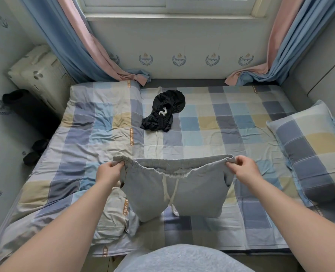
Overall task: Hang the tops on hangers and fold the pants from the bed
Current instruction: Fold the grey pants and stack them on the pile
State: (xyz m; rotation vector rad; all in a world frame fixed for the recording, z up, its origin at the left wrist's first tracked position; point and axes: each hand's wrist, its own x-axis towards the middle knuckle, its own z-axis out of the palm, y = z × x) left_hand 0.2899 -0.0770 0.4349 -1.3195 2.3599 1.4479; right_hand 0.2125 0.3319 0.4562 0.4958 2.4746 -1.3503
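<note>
Progress: folding barely begun, we judge | left hand [108,172] and right hand [243,167] each pinch a waistband end of grey pants [174,187], held unfolded over the near edge of the bed [231,122] | black garment [163,112] crumpled near the far edge | no hangers seen

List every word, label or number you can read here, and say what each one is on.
"Voyager": on the wreath emblems of the wallpaper.
Unreadable, too blurred: lettering on the orange tags of the checked bedding.
No text shows on the grey pants or the black garment.
</note>
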